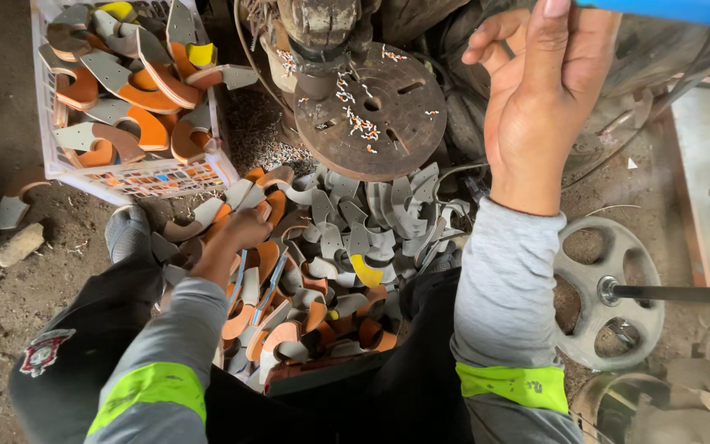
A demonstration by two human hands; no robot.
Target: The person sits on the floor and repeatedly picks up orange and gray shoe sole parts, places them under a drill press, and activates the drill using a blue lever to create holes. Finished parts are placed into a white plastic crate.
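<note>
- While seated low over the heap, person reaches both arms fwd; grey sleeves w/ hi-vis green bands.
- Left hand (240, 233), centre-left of frame: pushed down into pile of curved cut pieces (330, 263); fingers buried among them, so grip state can't be told – may be closing on one piece, not visible.
- Right hand (536, 107), upper right: raised, fingers curled round a blue bar (684, 10) at top edge; grip looks closed on it, though most of the bar is cut off by the frame.
- Pile lies on dirt floor, centre of frame, between person's knees and the round rusty machine plate (371, 111) above it.
- Pieces: crescent/hook shaped, grey w/ orange or yellow faces. Judged light, thin, fairly stiff but w/ some flex, not fragile; they interlock, so one may drag its neighbours.
- Best hold, by guess: pinch at the broad end or mid-curve, thumb on flat face.
- White plastic crate (47, 164), upper left: filled w/ same pieces.
- Spoked handwheel (610, 288), lower right, well apart from the pile.
</note>
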